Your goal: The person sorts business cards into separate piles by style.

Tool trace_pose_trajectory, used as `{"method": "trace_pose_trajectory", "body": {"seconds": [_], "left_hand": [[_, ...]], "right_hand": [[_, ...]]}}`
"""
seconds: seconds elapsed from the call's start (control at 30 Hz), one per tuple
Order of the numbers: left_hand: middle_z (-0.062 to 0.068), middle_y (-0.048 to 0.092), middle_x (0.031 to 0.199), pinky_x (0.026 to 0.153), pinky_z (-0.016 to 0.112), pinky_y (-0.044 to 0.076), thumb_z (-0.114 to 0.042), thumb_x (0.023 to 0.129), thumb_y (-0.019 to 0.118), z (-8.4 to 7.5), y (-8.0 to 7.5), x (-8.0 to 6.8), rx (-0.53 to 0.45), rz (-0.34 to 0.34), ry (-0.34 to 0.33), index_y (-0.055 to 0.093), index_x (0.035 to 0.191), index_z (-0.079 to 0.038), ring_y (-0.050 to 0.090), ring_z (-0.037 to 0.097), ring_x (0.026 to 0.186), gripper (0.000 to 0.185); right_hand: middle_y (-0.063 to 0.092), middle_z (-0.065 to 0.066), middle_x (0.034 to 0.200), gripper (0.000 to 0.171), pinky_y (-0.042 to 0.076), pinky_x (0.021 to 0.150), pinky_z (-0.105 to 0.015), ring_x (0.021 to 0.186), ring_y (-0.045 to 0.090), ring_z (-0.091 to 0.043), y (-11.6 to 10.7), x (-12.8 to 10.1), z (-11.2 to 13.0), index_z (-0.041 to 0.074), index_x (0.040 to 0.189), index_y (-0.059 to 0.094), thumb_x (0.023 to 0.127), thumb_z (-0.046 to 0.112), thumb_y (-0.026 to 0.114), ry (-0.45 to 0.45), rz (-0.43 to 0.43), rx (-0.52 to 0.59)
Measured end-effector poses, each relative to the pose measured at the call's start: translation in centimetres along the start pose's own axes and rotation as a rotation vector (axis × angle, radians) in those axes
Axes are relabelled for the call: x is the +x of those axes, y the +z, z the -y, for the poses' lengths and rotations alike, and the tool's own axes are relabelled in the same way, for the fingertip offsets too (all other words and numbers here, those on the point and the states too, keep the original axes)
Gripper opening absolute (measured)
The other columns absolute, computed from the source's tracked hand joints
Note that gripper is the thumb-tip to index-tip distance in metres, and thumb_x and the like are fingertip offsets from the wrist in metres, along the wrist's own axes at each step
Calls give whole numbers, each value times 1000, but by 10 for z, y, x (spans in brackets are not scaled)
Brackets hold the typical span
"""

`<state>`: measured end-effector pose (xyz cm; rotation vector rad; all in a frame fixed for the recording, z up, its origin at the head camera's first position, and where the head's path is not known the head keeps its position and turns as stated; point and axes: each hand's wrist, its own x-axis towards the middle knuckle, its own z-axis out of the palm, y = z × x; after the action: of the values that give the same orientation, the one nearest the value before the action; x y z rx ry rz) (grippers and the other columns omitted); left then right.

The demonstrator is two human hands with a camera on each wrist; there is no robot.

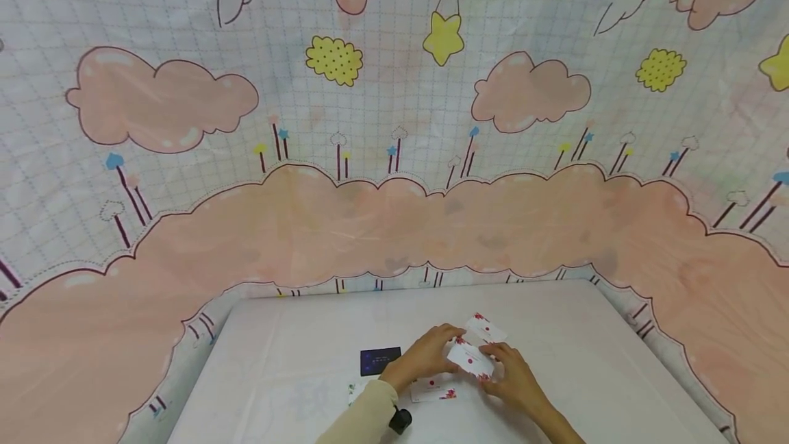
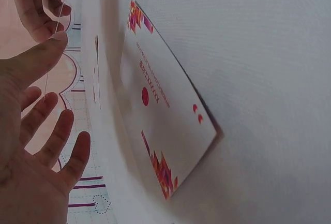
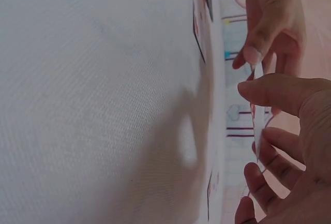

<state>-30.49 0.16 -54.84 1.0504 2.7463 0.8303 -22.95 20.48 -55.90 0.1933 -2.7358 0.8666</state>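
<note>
White card [image 1: 471,357] | left hand [image 1: 425,356], right hand [image 1: 516,381] pinch edges | grips apparently fingertip-light

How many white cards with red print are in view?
3: one held between the left hand and right hand at, one beyond it on the table, one lying flat under the hands. More may be hidden.

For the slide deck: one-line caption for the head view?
Both hands, left and right, hold a white card above a white table, more cards lying beneath.
</note>
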Motion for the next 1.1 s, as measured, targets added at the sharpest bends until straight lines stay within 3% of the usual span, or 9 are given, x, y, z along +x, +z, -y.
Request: {"method": "trace_pose_trajectory", "body": {"seconds": [0.23, 0.43, 0.77, 1.1], "left_hand": [[-4, 56, 138, 110, 37, 42, -30, 82, 80, 0, -6, -5, 12, -1, -6, 55, 139, -20, 50, 17, 129, 63], [-3, 55, 138, 110, 38, 42, -28, 82, 80, -1, -13, -6, -9, -33, -9, 55, 138, -20, 51, 18, 129, 62], [-3, 56, 138, 107, 40, 45, -34, 81, 80, 0, -17, -17, -18, -108, -32, 52, 140, -21, 52, 17, 126, 66], [-2, 59, 131, 101, 36, 48, -32, 82, 79, 0, -29, -37, -17, -140, 12, 55, 137, -14, 56, 15, 119, 63]], "right_hand": [[63, -2, 118, 56, 45, 94, -48, 108, 55, -22, 0, 2, 4, 16, 115, 67, 63, 11, 89, 9, 19, 12], [61, -3, 119, 57, 43, 96, -52, 112, 54, -25, -2, 5, 7, 15, 120, 65, 68, 15, 87, 44, 30, 28], [61, -5, 116, 56, 48, 94, -49, 110, 56, -25, -4, 6, 9, 12, 120, 64, 70, 19, 87, 76, 26, 86], [61, -3, 118, 55, 50, 90, -52, 113, 55, -28, -9, 5, 13, 14, 118, 66, 68, 22, 88, -20, -25, 124]]}}
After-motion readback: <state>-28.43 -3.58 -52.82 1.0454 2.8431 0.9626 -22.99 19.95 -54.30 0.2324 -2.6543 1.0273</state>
